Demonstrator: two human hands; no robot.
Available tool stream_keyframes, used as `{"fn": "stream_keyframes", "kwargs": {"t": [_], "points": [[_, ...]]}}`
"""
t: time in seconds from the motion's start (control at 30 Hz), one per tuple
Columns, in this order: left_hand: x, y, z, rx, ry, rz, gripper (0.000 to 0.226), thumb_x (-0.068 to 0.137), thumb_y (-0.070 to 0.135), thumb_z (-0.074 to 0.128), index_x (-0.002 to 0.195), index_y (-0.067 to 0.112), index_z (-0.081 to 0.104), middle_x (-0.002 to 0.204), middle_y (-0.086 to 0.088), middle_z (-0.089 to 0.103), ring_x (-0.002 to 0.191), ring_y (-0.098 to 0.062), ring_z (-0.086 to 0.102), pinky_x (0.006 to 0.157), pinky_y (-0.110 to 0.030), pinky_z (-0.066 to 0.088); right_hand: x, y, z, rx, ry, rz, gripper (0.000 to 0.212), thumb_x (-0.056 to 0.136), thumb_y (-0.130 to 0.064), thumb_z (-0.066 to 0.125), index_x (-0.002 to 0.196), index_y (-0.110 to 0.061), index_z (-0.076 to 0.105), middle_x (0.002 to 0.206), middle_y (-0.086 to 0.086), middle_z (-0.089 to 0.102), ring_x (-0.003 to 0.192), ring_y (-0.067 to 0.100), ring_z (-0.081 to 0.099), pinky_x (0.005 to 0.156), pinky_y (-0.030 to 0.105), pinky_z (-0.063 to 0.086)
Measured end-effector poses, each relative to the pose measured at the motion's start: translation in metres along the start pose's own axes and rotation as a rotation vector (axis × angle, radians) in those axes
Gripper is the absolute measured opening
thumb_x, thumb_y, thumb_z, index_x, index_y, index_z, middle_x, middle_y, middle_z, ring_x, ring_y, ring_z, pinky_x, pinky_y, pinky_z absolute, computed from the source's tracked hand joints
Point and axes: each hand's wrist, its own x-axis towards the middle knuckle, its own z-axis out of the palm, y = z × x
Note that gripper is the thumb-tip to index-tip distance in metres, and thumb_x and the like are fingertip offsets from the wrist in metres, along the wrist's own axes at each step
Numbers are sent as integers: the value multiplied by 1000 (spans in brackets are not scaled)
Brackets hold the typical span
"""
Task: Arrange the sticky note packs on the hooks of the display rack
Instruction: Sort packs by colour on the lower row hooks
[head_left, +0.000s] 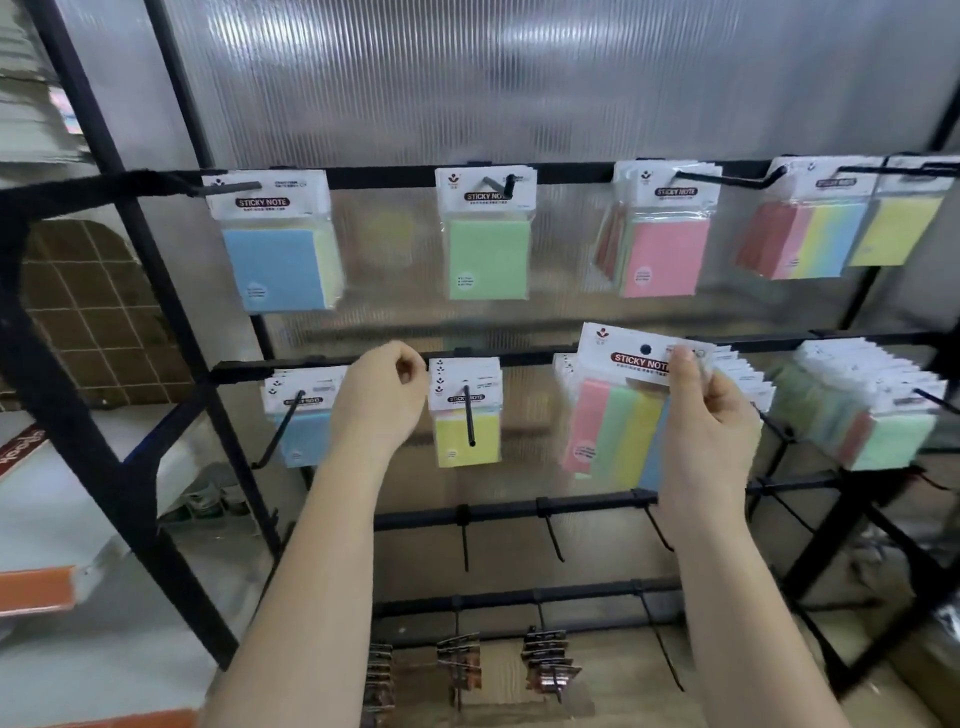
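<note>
My right hand pinches the white header card of a striped sticky note pack with pink, green, yellow and blue strips, held in front of the second rail of the black display rack. Behind it more packs hang on a hook. My left hand floats with loosely curled fingers and holds nothing, just left of a yellow pack on its hook. A blue pack hangs further left. The top rail carries a blue pack, a green pack, a pink pack and striped packs.
A thick row of packs fills a hook at the right of the second rail. Lower rails carry bare hooks, and small brown items hang lowest. A ribbed translucent panel backs the rack. White boxes lie at left.
</note>
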Motion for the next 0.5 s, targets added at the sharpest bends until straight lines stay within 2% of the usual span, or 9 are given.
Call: {"fn": "stream_keyframes", "kwargs": {"t": [0.13,0.2,0.27,0.33,0.37,0.4,0.5], "points": [[-7,23,28,17,-47,52,15,91,13,50,96,21,62,99,7,59,85,-14,57,71,-30,45,24,-6,-25,21,30,-27,43,97,-28,54,60,-11,40,45,-20,44,44,-4,39,48,10,35],[-12,36,41,33,-67,78,16,92,15,48,98,22,62,101,9,56,85,-14,55,69,-31,45,38,-10,-38,0,44,-63,48,97,-27,55,55,-17,34,42,-20,39,42,-3,36,48,13,33],[-16,50,56,45,-74,113,18,93,16,46,100,22,62,104,8,55,91,-15,54,75,-33,46,54,-11,-51,-26,39,-92,51,96,-27,56,56,-13,28,44,-17,35,43,0,32,46,15,30],[-19,62,73,31,-72,111,20,94,17,44,100,22,62,109,6,58,93,-15,54,80,-33,45,73,-10,-68,-55,-4,-106,51,95,-31,58,61,-5,30,57,-3,33,53,9,31,50,21,29],[-21,67,82,31,-73,97,21,94,16,43,102,22,62,111,5,58,90,-15,54,77,-31,43,84,-11,-76,-62,-28,-112,51,94,-32,59,61,-6,29,62,2,30,58,13,29,52,24,26],[-22,74,92,36,-72,82,23,95,15,41,104,21,62,111,4,58,86,-14,53,73,-28,40,96,-12,-84,-70,-44,-120,51,94,-32,59,59,-10,28,62,1,28,60,15,26,54,26,24],[-32,96,120,24,-62,38,27,96,12,39,108,19,62,108,1,59,78,-12,49,64,-25,35,128,-25,-107,-67,-66,-159,50,93,-29,60,52,-21,32,51,-13,31,51,6,26,47,19,23]]}}
